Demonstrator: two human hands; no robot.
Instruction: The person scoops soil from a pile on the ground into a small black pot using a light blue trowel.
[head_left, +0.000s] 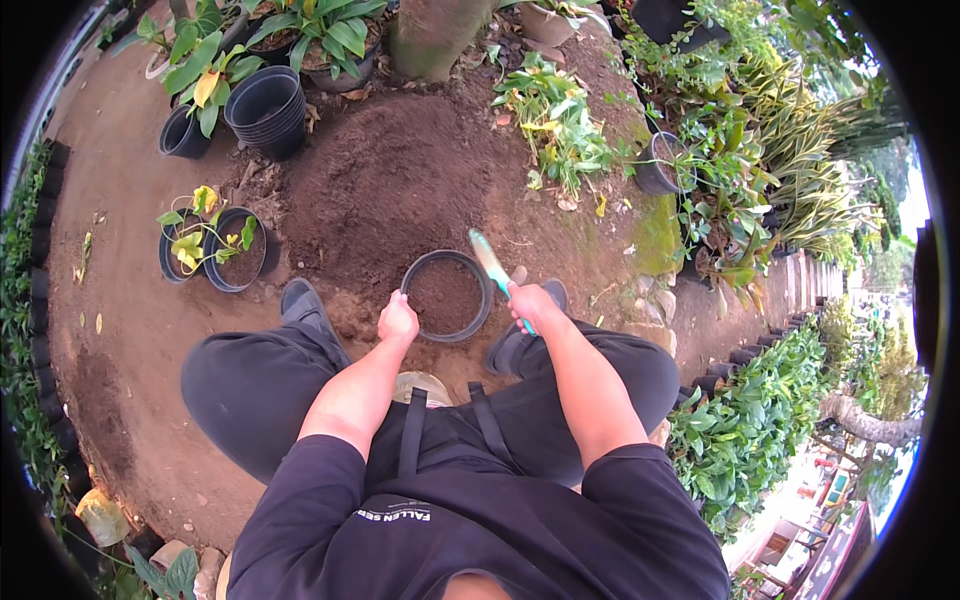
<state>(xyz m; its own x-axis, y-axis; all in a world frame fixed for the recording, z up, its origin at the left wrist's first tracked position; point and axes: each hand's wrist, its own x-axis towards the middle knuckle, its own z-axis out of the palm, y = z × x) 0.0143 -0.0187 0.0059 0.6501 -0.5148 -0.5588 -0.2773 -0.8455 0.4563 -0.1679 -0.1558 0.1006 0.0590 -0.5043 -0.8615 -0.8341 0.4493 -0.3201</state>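
Observation:
My left hand (397, 318) grips the left rim of a round black plastic nursery pot (486, 304). Dark soil (448, 295) fills part of this pot, which stands on the ground between my feet. In my right hand (532, 306) is a garden trowel (489, 259) with a turquoise handle. Its blade points up and away from me, just off the pot's right side, and looks slightly blurred. Beyond the pot rises a mound of loose dark soil (390, 165).
Two potted plants with yellowing leaves (238, 251) stand to the left. Stacked black pots (266, 112) are behind them. Uprooted leafy cuttings (559, 124) lie right of the mound, near a mossy edge (656, 232). A tree trunk (435, 37) stands at the back.

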